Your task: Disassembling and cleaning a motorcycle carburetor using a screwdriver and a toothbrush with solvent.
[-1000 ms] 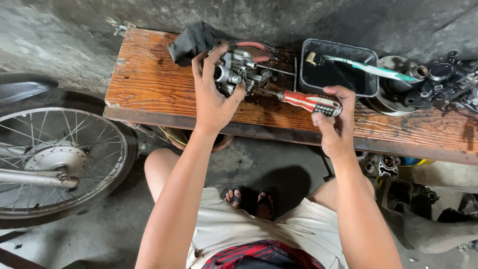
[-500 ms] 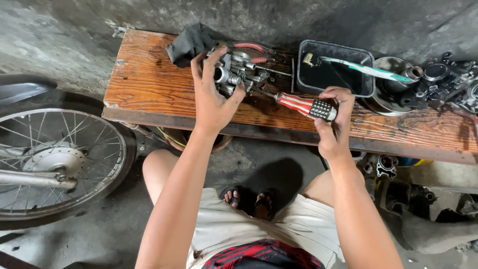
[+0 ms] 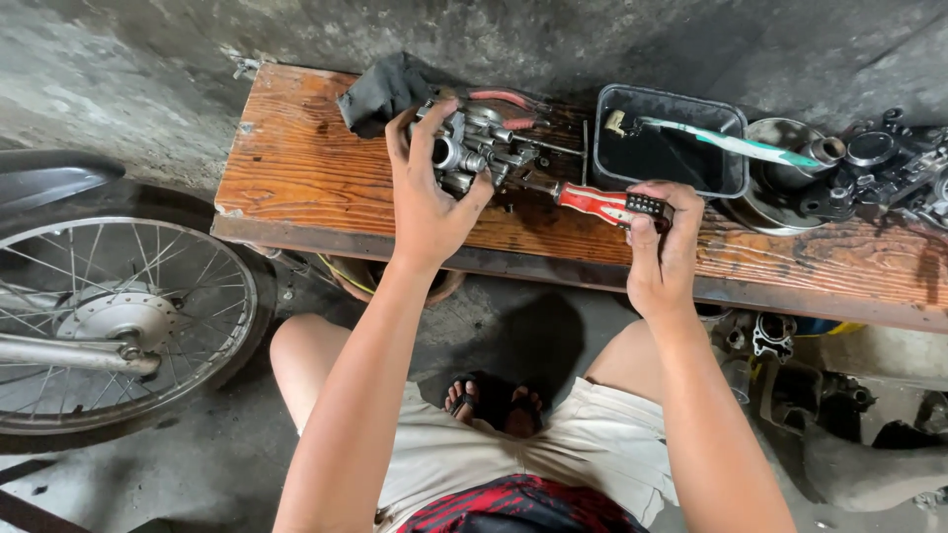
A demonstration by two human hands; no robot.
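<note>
Gripping a metal carburetor (image 3: 472,150) on the wooden bench (image 3: 296,168), the left hand (image 3: 427,192) wraps its fingers around the part's near side; the right hand (image 3: 664,247) clasps the red-and-black handle of a screwdriver (image 3: 602,203), its tip at the carburetor; a black cloth (image 3: 380,91) and red-handled pliers (image 3: 506,102) lie just behind; a black tray (image 3: 671,148) holds a toothbrush (image 3: 726,141); a spoked wheel (image 3: 109,316) stands left.
</note>
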